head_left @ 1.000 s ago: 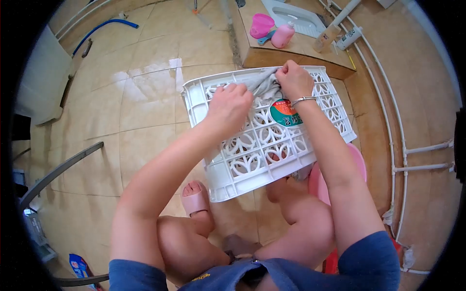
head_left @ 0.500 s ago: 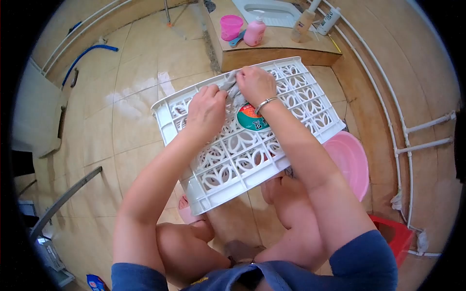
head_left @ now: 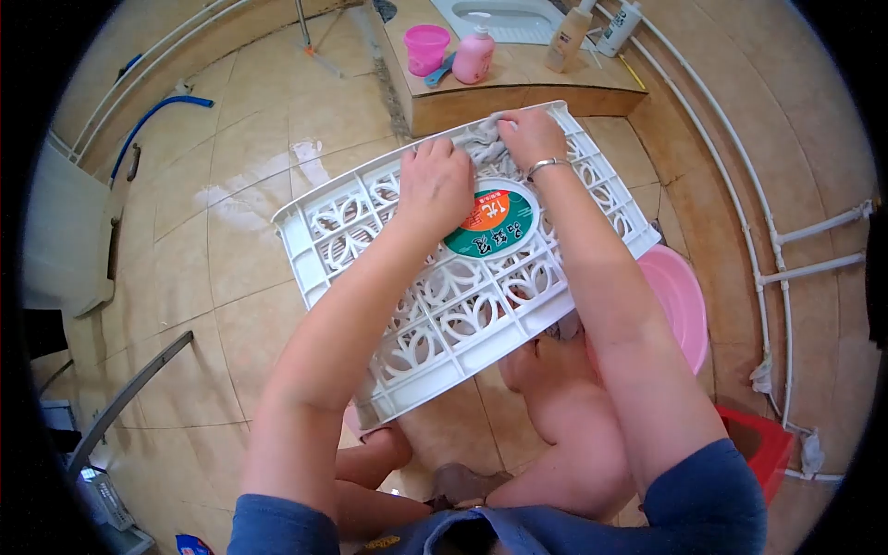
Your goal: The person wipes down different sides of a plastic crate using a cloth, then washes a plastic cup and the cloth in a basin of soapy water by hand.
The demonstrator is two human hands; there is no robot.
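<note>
A white plastic lattice crate (head_left: pixel 444 294) is tilted in front of me above my legs, one side facing up. An oval green and orange label (head_left: pixel 495 227) sits on its panel. A grey, damp-looking cloth (head_left: pixel 483 146) is bunched near the far edge. My right hand (head_left: pixel 534 137) pinches this cloth by its right end. Closed beside it on the lattice, my left hand (head_left: pixel 437 183) has its fingers against the cloth's left end. Its fingertips are partly hidden, and my left hand covers part of the lattice.
A pink basin (head_left: pixel 673 310) and a red plastic stool-like item (head_left: pixel 757 449) stand at right. On the tiled ledge (head_left: pixel 518 109) are a pink cup (head_left: pixel 426 48), a pink pump bottle (head_left: pixel 474 55) and other bottles. White pipes (head_left: pixel 740 213) line the right wall.
Both hands have slid right along the crate's far edge with the cloth, uncovering more of the label. The crate has shifted slightly left in view.
</note>
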